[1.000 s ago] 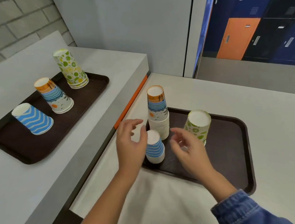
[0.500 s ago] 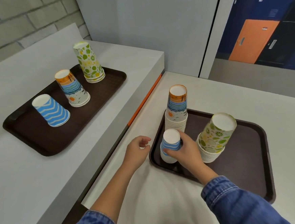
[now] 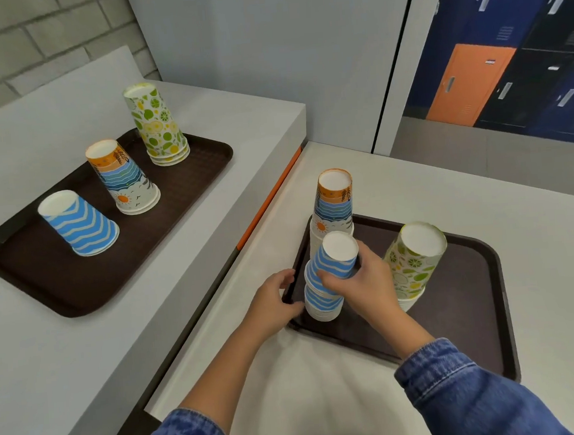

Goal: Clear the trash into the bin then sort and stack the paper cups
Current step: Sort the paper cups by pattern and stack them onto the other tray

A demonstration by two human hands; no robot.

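Note:
On the near brown tray [image 3: 468, 309] stand three upside-down stacks: an orange-and-blue sun-pattern stack [image 3: 335, 210], a lemon-and-lime stack [image 3: 412, 262] and a blue wavy stack [image 3: 321, 300]. My right hand [image 3: 363, 285] grips the top blue wavy cup [image 3: 338, 258], tilted and partly lifted off that stack. My left hand [image 3: 273, 302] holds the tray's left edge, thumb on the rim. On the far brown tray [image 3: 61, 286] sit a blue wavy cup [image 3: 80, 223], a sun-pattern stack [image 3: 124, 178] and a lemon-and-lime stack [image 3: 154, 124].
The far tray lies on a higher white counter [image 3: 49, 356] at left, separated from the lower white table [image 3: 326, 386] by a dark gap with an orange strip [image 3: 270, 198]. A grey wall and blue-and-orange lockers [image 3: 507, 62] stand behind.
My right hand took the top blue wavy cup and raised it, tilting it off the stack. My left hand moved right from the table onto the tray's left edge.

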